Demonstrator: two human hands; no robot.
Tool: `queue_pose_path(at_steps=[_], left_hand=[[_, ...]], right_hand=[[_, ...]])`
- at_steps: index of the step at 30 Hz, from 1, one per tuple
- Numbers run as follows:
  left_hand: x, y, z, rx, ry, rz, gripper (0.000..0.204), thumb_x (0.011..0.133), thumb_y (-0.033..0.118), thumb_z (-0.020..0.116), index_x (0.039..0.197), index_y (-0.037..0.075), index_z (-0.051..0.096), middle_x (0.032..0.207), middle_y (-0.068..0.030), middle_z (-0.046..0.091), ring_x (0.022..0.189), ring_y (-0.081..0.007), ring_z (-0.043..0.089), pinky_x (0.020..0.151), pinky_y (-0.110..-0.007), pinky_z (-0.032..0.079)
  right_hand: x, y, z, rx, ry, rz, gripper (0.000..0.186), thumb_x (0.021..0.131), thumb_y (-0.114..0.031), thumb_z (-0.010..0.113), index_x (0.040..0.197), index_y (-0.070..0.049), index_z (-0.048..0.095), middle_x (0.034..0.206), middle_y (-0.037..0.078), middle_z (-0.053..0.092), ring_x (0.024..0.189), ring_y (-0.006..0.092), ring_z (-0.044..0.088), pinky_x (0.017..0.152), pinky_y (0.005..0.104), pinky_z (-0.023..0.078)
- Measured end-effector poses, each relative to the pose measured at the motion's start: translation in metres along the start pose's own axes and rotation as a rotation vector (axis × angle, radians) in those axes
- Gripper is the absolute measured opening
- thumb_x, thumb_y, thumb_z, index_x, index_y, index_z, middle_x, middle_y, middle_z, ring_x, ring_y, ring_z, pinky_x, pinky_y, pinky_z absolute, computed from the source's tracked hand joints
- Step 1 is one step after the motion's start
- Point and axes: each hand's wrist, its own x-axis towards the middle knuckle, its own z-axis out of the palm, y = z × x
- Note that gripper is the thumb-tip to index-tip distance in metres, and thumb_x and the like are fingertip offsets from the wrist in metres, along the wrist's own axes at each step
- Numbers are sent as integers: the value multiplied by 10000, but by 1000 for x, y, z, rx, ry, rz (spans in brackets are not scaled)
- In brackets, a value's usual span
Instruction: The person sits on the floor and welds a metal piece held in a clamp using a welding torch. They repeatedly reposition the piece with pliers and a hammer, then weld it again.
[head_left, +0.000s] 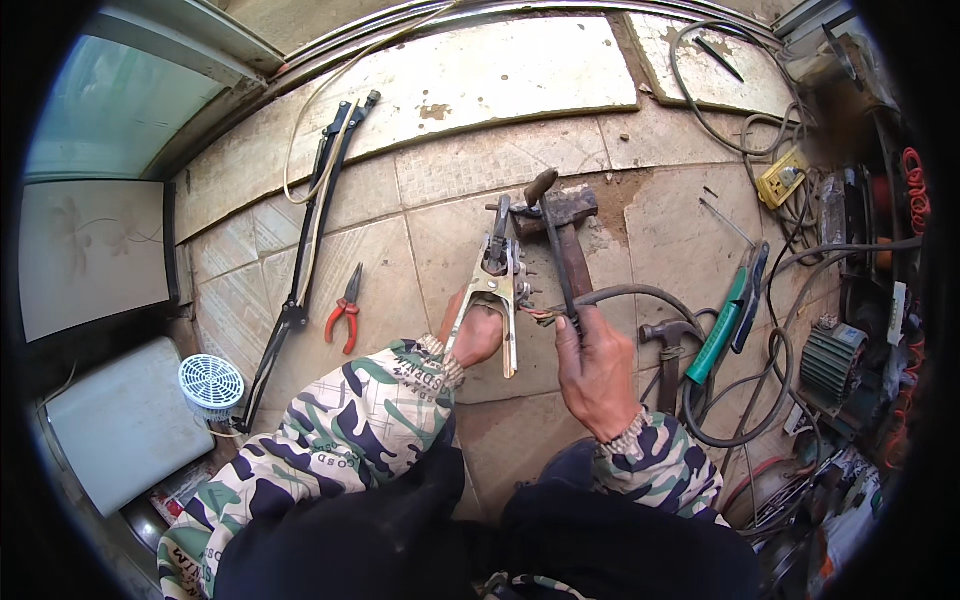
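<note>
A metal spring clamp (496,285), like a welding earth clamp, points away from me over the tiled floor. Closed around its lower part, my left hand (478,335) has its fingers partly hidden by the clamp's arms. My right hand (598,370) is closed on a slim-shafted dark hammer (556,250) with a brown rounded head. Frayed wire ends (548,316) of a thick grey cable (650,291) show beside my right thumb; whether that hand also grips the cable I cannot tell. Beyond lies a heavy hammer (572,207) with a brown handle, partly behind the slim shaft.
Red-handled pliers (344,315) and a long black folding frame (322,210) lie on the left. Another hammer (670,345), a green-handled tool (718,325), looped cables and a yellow socket block (783,178) are on the right. A pale slab (520,70) runs along the far side.
</note>
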Motion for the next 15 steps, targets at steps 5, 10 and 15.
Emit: queue_pose_path(at_steps=[5,10,15], left_hand=[[2,-15,8,-46,42,-38,267,932,146,601,1147,22,702,1070,-209,736,1028,-369,714,870,-427,551],[5,-14,7,-51,53,1,268,932,149,605,1142,10,696,1055,-211,741,1018,-358,720,862,-419,553],[0,-23,11,33,103,117,261,933,147,595,1128,6,696,1046,-209,743,994,-351,723,839,-415,555]], right_hand=[[-6,3,11,-36,36,-37,121,980,-92,642,975,16,587,801,247,629,697,468,630,612,495,495],[-1,2,7,-32,42,-57,116,971,-77,643,984,20,581,796,253,624,693,475,621,609,509,489],[0,-4,2,-32,3,-41,118,974,-80,635,972,20,572,799,259,630,702,482,622,611,512,491]])
